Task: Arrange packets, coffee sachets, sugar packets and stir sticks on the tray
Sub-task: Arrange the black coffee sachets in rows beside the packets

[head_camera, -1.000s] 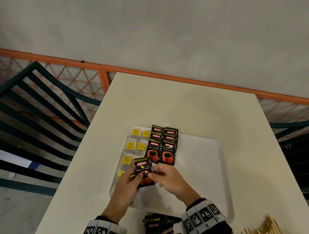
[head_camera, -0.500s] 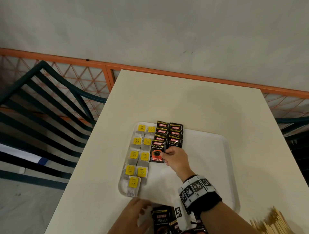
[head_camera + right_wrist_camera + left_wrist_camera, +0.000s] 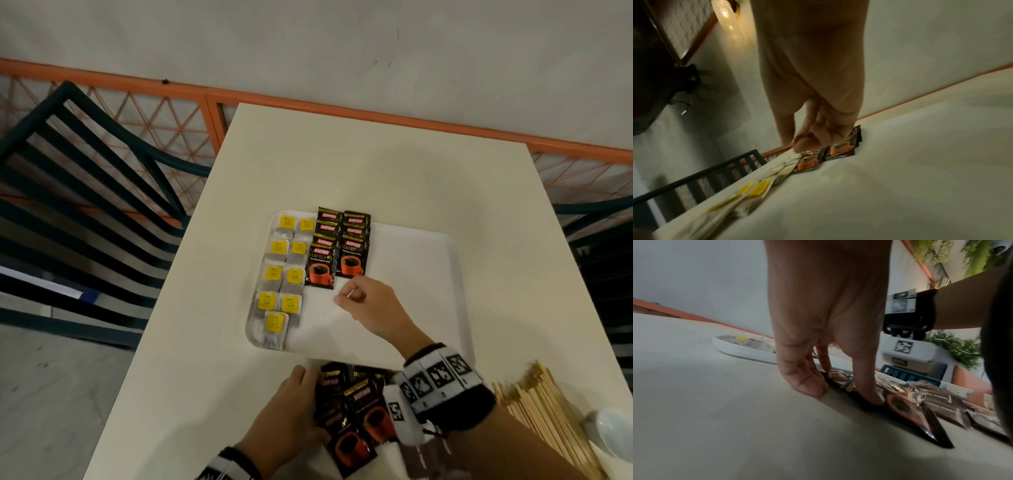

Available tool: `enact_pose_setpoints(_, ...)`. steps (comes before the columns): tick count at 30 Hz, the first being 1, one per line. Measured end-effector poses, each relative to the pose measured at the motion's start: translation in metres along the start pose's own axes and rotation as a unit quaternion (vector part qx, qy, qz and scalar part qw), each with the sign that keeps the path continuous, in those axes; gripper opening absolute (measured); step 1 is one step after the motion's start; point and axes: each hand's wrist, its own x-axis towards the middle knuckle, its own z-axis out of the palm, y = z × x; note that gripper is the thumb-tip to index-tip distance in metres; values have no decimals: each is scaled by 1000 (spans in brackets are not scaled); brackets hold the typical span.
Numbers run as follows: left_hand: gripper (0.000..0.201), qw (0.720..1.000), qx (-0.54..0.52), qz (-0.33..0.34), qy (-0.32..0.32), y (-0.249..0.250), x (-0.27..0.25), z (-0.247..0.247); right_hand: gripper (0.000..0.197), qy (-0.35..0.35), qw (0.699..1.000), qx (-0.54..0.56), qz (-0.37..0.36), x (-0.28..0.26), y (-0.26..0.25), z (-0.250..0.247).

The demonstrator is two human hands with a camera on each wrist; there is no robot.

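A white tray (image 3: pixel 458 274) lies mid-table. Tea bags with yellow tags (image 3: pixel 284 274) fill two columns along its left side. Beside them, black coffee sachets (image 3: pixel 342 253) overlap in two columns. My right hand (image 3: pixel 346 296) hovers just below those sachets with fingers curled and nothing in them; the right wrist view shows the hand (image 3: pixel 809 138) above the sachets (image 3: pixel 840 149). At the table's front edge my left hand (image 3: pixel 308 387) pinches a loose coffee sachet (image 3: pixel 356 414) in a pile. The left wrist view shows that hand (image 3: pixel 838 392) with thumb at the sachet's (image 3: pixel 900 404) edge and index finger on top.
Wooden stir sticks (image 3: pixel 548 411) are heaped at the front right beside a white bowl (image 3: pixel 613 435). Brown sugar packets (image 3: pixel 941 402) lie right of the sachet pile. Dark chairs (image 3: pixel 85 192) flank the table, and an orange railing (image 3: pixel 308 102) runs behind it.
The sachet both hands held a second ago now lies in the left sachet column. My right hand has let go and drawn back slightly. My left hand dropped to the pile at the front edge.
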Motion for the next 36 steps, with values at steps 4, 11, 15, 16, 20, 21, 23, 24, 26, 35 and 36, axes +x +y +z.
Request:
enact_pose_setpoints(4, 53, 998, -66, 16, -8, 4, -3, -1, 8, -120, 988, -90, -30, -57, 20, -21)
enact_pose_setpoints(11, 49, 995, -97, 19, 1, -3, -6, -5, 45, -158, 950, -267, -46, -120, 62, -25)
enact_pose_setpoints(15, 76, 992, -127, -15, -2, -3, -3, -5, 86, -66, 925, -373, 25, -139, 73, -7)
enact_pose_setpoints(16, 85, 990, -141, -27, -8, -3, -2, -4, 93, -47, 921, -384, 35, -140, 74, -3)
enact_pose_setpoints(20, 97, 987, -158, -29, 9, -1, 3, 8, 97, -10, 921, -385, 64, -139, 69, 4)
enact_pose_setpoints(21, 92, 988, -149, -32, 20, 3, 4, 9, 97, -15, 919, -387, 69, -137, 68, 5)
enact_pose_setpoints(23, 82, 991, -124, -37, 37, 8, 5, 10, 93, -25, 918, -389, 73, -134, 65, 6)
enact_pose_setpoints(24, 78, 992, -108, -42, 41, 10, 5, 9, 90, -28, 919, -386, 70, -133, 63, 6)
enact_pose_setpoints(26, 75, 994, -91, -41, 53, 11, 5, 9, 86, -32, 921, -383, 62, -134, 62, 9)
enact_pose_setpoints(35, 52, 984, -171, 0, 53, 16, 2, 5, 99, -22, 931, -347, 114, -128, 65, 4)
enact_pose_setpoints(36, 50, 983, -177, 1, 51, 18, 3, 5, 97, -31, 943, -316, 101, -126, 64, 5)
